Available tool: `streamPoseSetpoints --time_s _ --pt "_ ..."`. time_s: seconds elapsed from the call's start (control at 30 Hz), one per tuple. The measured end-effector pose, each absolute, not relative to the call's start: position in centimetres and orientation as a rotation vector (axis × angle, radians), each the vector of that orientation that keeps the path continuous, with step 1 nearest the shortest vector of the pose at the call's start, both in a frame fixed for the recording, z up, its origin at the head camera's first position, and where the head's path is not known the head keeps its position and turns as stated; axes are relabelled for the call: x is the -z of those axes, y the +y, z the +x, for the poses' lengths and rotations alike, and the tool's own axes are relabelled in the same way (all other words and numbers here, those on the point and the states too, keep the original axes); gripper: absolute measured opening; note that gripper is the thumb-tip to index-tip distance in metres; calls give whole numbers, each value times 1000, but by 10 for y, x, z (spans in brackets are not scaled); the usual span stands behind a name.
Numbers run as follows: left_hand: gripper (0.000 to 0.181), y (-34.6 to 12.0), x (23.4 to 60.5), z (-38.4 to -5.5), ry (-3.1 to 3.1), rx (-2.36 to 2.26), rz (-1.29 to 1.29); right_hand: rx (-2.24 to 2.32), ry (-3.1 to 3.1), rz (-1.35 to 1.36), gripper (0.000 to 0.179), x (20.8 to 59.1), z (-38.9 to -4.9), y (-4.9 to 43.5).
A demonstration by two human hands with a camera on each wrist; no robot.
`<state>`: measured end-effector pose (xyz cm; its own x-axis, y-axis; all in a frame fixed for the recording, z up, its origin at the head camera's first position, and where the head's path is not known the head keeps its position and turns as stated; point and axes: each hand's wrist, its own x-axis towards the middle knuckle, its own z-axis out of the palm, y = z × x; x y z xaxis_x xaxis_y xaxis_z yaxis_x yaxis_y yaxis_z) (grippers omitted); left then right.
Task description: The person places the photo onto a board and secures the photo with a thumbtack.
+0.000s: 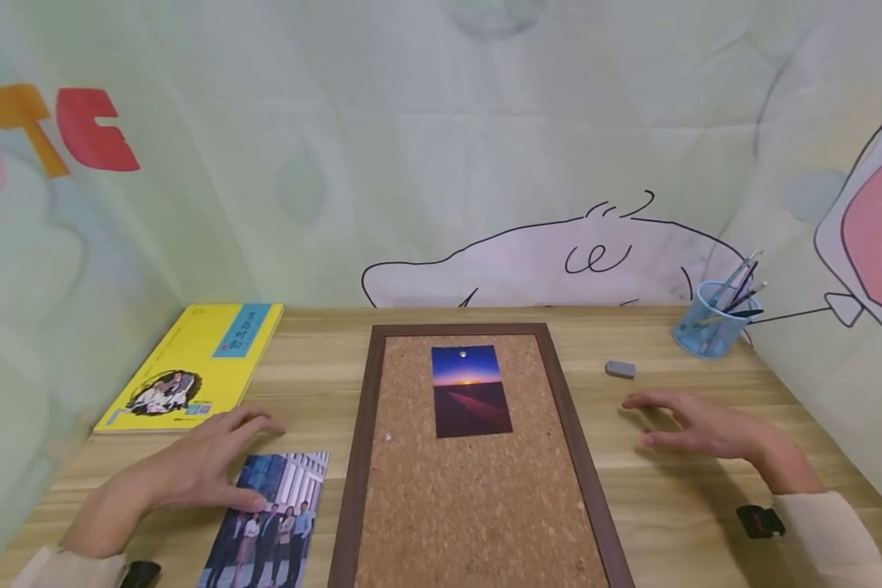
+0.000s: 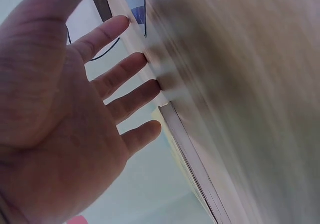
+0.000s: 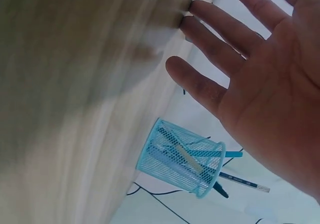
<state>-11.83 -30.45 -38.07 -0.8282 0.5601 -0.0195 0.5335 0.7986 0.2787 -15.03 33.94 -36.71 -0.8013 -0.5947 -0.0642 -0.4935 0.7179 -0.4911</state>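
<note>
My left hand (image 1: 194, 465) is over the left of the table, fingers relaxed and holding nothing. Its thumb overlaps a photo of several standing people (image 1: 268, 523) in the head view; the left wrist view shows the palm (image 2: 65, 103) with fingers spread. On the right, my right hand (image 1: 706, 425) has its fingertips at the wood, fingers loosely extended and empty. A framed cork board (image 1: 478, 506) lies between the hands. Near its top, a sunset photo (image 1: 472, 400) is fixed with a pin (image 1: 463, 354). A small light pin-like speck (image 1: 388, 437) shows at the cork's left.
A yellow book (image 1: 191, 367) lies behind the left hand. Beyond the right hand are a grey eraser (image 1: 621, 370) and a blue mesh cup (image 1: 711, 322) of pens, also in the right wrist view. Printed fabric walls (image 1: 323, 163) border the table.
</note>
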Motion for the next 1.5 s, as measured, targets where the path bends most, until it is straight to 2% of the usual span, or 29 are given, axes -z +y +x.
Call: streamPoseSetpoints --time_s 0.17,0.4,0.53,0.7,0.87,1.13,1.37,1.5 --pt "72 -304 380 -119 2864 -386 813 687 2737 -848 32 370 -153 340" --pt "62 -301 377 -122 2827 -389 790 713 2770 -778 16 375 -154 342" --pt "69 -299 376 -123 2797 -403 733 712 2791 -771 16 377 -152 343" --pt "57 -299 375 -129 2775 -402 667 666 2827 -792 19 378 -156 342" --pt "53 -300 376 -132 2775 -408 651 638 2838 -817 26 381 -157 341" --pt "50 -298 374 -135 2777 -349 692 645 2853 -783 21 378 -157 343" --pt "42 -305 364 -138 2522 -691 558 792 2836 -756 16 372 -160 341" --pt "34 -310 359 -141 2436 -816 629 886 2799 -790 14 368 -159 342"
